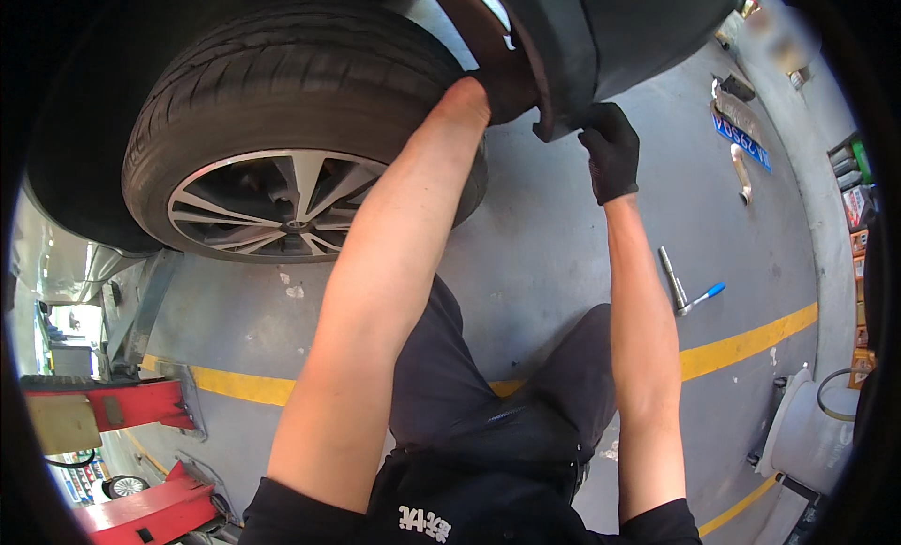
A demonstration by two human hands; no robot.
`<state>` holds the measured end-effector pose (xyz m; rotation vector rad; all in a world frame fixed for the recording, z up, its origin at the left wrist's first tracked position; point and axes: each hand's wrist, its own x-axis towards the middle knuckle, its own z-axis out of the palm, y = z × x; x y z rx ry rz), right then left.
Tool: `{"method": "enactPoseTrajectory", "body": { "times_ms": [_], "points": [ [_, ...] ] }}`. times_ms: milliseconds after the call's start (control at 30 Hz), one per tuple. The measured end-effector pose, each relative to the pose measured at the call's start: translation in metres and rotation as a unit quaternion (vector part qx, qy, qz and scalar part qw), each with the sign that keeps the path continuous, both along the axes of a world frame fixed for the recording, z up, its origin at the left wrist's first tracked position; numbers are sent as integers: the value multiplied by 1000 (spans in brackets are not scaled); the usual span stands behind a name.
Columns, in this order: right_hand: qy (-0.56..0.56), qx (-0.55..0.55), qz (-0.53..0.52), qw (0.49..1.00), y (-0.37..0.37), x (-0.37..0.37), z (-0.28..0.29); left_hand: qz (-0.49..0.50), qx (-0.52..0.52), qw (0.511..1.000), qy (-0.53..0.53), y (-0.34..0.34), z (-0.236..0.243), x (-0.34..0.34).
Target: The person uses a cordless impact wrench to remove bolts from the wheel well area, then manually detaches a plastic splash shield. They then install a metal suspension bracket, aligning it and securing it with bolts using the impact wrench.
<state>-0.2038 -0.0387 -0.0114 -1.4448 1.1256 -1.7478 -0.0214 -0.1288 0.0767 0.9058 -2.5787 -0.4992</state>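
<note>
A raised car's wheel (298,228) with a dark tyre and silver spokes fills the upper left. To its right hangs the lower edge of a dark bumper (563,85). My right hand (615,153), in a black glove, has its fingers curled at the right side of that edge, seemingly gripping it. My left arm reaches up past the tyre, and my left hand (507,96), in a dark glove, is at the inner side of the bumper by the wheel arch. Its fingers are lost in the dark there.
A ratchet wrench (690,296) with a blue handle lies on the grey floor. Farther right are a blue plate (740,141) and a short metal pipe (742,173). Red lift arms (150,406) stand at lower left, a white drum (809,430) at lower right.
</note>
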Motion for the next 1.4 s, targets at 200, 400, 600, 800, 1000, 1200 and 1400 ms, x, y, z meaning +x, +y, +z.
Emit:
{"method": "enactPoseTrajectory", "body": {
  "times_ms": [200, 400, 600, 800, 1000, 1200, 1400],
  "points": [
    [132, -68, -84, 985, -9, -6, -4, -1, -15, 999, -43, 0, 22, 0],
    [147, -97, -171, 970, -1, 13, 2, 8, -29, 996, -83, -9, 31, 13],
    [94, -69, -228, 967, 2, 24, 3, 11, -36, 995, -93, -21, 37, 13],
    [89, -131, -221, 962, -3, 34, 5, 31, -57, 990, -122, -18, 68, 42],
    [51, -131, -226, 964, 12, 27, -14, 14, -60, 993, -101, -25, 62, 40],
    [91, -18, -180, 979, 29, 26, -9, 6, -64, 992, -108, -5, 80, 57],
    [104, -83, -256, 958, 25, 58, -7, 24, -69, 989, -132, 30, 118, 86]
  ]
}}
